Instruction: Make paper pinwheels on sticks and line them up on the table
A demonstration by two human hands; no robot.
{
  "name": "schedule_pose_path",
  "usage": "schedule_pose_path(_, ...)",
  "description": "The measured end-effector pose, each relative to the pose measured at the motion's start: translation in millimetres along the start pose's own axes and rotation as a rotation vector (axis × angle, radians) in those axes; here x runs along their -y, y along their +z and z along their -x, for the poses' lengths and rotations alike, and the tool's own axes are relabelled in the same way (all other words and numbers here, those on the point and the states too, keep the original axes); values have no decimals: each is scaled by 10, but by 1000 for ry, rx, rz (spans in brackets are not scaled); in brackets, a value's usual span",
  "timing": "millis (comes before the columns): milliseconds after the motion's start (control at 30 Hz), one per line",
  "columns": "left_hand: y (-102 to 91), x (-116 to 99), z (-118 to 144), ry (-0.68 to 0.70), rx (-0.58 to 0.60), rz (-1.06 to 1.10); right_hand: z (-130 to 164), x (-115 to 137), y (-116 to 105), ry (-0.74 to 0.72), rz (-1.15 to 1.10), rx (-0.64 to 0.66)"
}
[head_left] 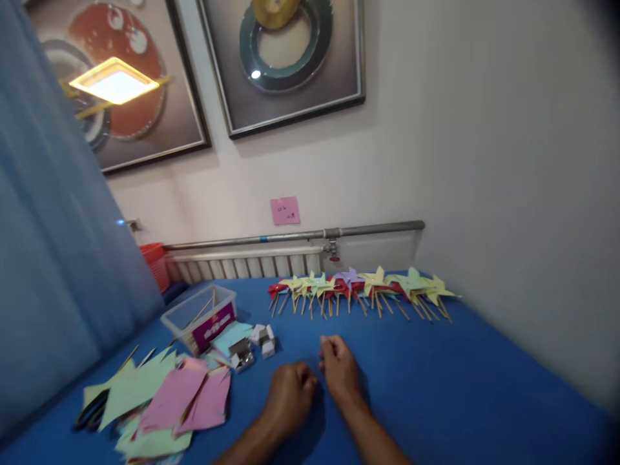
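Blue table (460,387) fills the lower frame; its near and left edges are cut off. Blue curtain (53,258) hides the left side.

Row of paper pinwheels (363,287) on sticks lies well beyond the fingertips, along the far edge by the wall. They overlap, so a count is hard to make out.

Left of the left-hand fingers: a loose pile of paper (159,397) in pink and green, bottom sheets cut off by the frame. Something dark under the pile's left edge, mostly hidden, can't identify it. Beyond the pile, a clear plastic box (201,316) with thin sticks inside. Between the box and the fingers, a few small boxes (254,345), blurred.

Left hand (288,397) rests on the table, fingers curled in, knuckles up. Right hand (339,368) just beside it, fingers bent down, tips at the cloth. Both blurred. Can't tell if either pinches anything; whatever might sit under the fingertips is hidden. Forearms run out of the bottom edge.
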State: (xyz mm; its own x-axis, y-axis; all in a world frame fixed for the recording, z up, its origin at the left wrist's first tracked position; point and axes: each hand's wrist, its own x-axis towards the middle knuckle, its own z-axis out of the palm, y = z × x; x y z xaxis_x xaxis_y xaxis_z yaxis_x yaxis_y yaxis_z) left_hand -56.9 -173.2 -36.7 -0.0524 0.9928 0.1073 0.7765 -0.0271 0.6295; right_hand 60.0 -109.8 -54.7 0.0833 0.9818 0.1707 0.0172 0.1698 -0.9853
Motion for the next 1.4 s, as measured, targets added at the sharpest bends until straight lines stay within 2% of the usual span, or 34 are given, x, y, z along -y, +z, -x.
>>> schedule_pose_path(100,66,168,469,188,-22,-164,16,24,4,6,42,17)
schedule_pose_path(200,163,388,804,335,-155,-310,42,38,9,0,65,44)
schedule_pose_path(300,195,612,1010,400,-303,-287,62,50,8,2,84,51)
schedule_pose_path(400,179,748,1114,312,-376,-213,70,55,3,4,107,68)
schedule_pose_path(533,184,753,1150,169,-327,-165,62,43,-3,5,106,81)
schedule_pose_path(633,199,715,1156,139,-298,-147,46,32,-6,28,109,86)
schedule_pose_path(800,199,713,1170,95,-314,-96,33,42,-8,30,133,96)
schedule_pose_path(1033,186,888,1213,109,-324,-63,24,45,-18,33,164,108)
schedule_pose_path(1133,42,1001,1308,91,-378,-97,9,18,-18,35,169,110)
schedule_pose_path(1200,-149,1095,1388,58,-428,-139,0,1,-16,34,167,111)
schedule_pose_path(1267,-422,1218,1461,-14,-546,-202,-8,-11,-14,30,168,110)
schedule_pose_path(1400,-1109,1519,1548,-213,-812,-388,-28,-40,-4,39,176,128)
